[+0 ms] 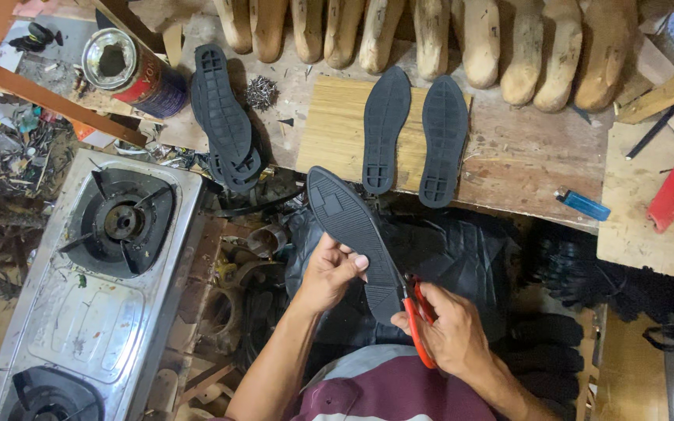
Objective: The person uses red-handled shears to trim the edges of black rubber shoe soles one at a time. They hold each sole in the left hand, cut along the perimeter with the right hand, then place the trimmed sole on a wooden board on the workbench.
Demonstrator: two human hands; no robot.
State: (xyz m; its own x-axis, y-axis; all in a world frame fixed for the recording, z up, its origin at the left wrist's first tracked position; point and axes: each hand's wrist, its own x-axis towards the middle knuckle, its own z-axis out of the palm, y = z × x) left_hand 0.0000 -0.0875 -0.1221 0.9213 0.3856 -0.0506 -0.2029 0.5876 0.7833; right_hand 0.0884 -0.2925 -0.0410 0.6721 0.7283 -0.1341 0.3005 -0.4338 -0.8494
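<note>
**Sole held at a slant, scissors at its near end**

I see my left hand (329, 273) closed around the black rubber sole (352, 234), thumb on top and fingers wrapped under its left edge, roughly at the middle of its length. The sole's long axis runs on a diagonal: the pointed toe is up and to the left, away from me, and the heel comes down and to the right, toward my lap. My right hand (450, 335) is closed on a pair of orange-handled scissors (415, 320), which sit right at the sole's near end, touching its right edge; I cannot tell how far the blades are parted. So the right hand is the one nearer that end, while the left steadies the middle.

Beyond, on the counter (524, 156), two more soles (413, 136) lie side by side, well apart from my hands, with a stack of others (224, 117) to the left. A gas stove (95, 288) stands on my left.
</note>
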